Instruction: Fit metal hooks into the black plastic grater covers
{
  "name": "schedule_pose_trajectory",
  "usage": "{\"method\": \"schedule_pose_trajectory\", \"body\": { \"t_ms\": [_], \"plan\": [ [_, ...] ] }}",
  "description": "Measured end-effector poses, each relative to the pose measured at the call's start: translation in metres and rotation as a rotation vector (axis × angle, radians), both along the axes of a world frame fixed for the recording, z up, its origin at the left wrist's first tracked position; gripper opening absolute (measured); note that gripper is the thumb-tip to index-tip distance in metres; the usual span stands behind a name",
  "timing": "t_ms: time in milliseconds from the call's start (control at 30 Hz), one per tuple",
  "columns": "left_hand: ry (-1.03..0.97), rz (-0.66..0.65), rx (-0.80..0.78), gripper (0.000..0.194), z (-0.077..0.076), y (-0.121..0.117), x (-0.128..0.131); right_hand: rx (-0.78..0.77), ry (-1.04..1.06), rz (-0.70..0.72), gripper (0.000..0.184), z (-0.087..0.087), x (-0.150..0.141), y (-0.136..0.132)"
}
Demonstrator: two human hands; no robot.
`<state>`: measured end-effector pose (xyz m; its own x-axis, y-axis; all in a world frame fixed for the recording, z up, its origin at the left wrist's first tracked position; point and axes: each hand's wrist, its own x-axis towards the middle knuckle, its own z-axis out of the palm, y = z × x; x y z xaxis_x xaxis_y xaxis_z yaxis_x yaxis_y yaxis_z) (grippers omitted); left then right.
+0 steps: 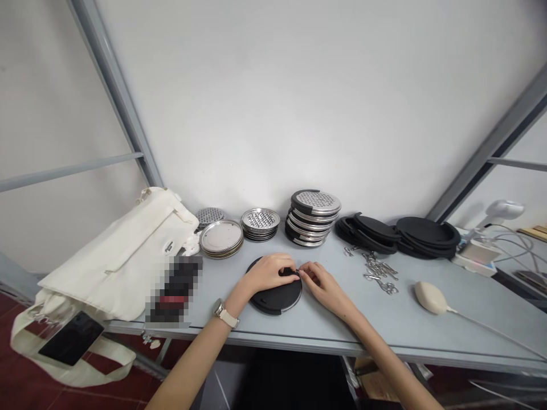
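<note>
A black round disc (pixel 273 300) with a metal edge lies flat on the grey table, close to its front edge. My left hand (pixel 271 273) rests across the top of it, fingers curled and thumb gripping near the right rim. At that same rim my right hand (pixel 317 280) has its thumb and forefinger pinched together, almost meeting the left fingertips. Whatever sits in that pinch is too small and too covered to name. Small metal clips (pixel 378 270) lie in a loose heap to the right of my right hand.
Along the wall stand a stack of perforated metal discs with black rims (pixel 316 219), shallow metal discs (pixel 260 222), plain metal discs (pixel 221 238) and black discs (pixel 427 236). A white bag (pixel 115 256) occupies the left; a corded cream device (pixel 431 297) lies right.
</note>
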<state>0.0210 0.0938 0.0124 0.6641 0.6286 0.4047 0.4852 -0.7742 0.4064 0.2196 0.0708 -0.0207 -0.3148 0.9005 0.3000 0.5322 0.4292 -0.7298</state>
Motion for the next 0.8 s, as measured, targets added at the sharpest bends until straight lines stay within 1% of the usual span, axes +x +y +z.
{"method": "schedule_pose_trajectory", "body": {
  "t_ms": [100, 300, 367, 533, 667, 800],
  "plan": [
    [0.009, 0.008, 0.006, 0.017, 0.0, 0.0, 0.0, 0.043, -0.017, -0.016, 0.02, -0.003, -0.002, -0.001],
    [0.026, 0.004, 0.003, 0.016, 0.001, 0.0, -0.001, 0.062, -0.019, -0.043, 0.017, -0.007, 0.001, -0.006],
    [0.026, 0.0, 0.003, 0.017, 0.001, 0.0, -0.001, 0.071, -0.035, -0.037, 0.015, -0.006, 0.001, -0.008],
    [-0.015, -0.038, 0.061, 0.014, -0.001, 0.002, -0.001, 0.101, -0.096, 0.007, 0.017, -0.001, -0.002, -0.013],
    [-0.008, -0.04, 0.031, 0.015, -0.001, 0.001, -0.001, 0.107, -0.125, 0.022, 0.019, 0.002, -0.004, -0.016],
    [-0.004, -0.019, 0.018, 0.018, 0.0, -0.001, -0.001, 0.09, -0.119, 0.033, 0.02, 0.002, -0.005, -0.014]
  ]
}}
